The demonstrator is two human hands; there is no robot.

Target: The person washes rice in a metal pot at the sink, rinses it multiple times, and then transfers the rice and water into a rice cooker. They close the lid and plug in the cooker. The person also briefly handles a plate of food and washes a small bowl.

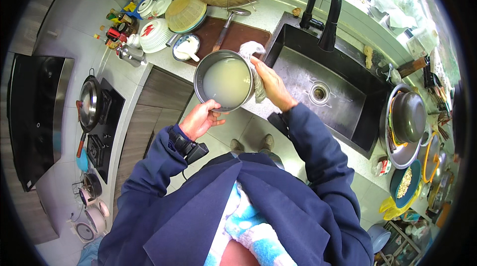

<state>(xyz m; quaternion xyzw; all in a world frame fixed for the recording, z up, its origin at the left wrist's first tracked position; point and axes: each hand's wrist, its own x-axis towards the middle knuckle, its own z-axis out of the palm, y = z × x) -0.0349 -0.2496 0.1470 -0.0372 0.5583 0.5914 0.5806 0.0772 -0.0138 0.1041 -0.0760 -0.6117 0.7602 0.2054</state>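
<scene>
A round metal pot (197, 92) holding cloudy, pale yellow liquid (228, 82) is held in the air near the counter's front edge. My left hand (201, 119) grips its lower rim, with the thumb over the edge. Against the pot's right side, my right hand (274, 83) presses a crumpled grey cloth (259, 89). Behind the pot, a brown board or mat (242, 31) bears a long-handled metal tool (223, 31). A small patterned bowl (179, 56) with white contents and a white spoon (192, 56) stands left of the pot.
A black sink (298, 63) with a black faucet (328, 38) lies to the right. Beyond it stand a metal basin (385, 146) and a teal bowl (415, 182). A white colander (156, 38) and bottles are at the back left. A lidded pan (89, 104) sits on the stove at far left.
</scene>
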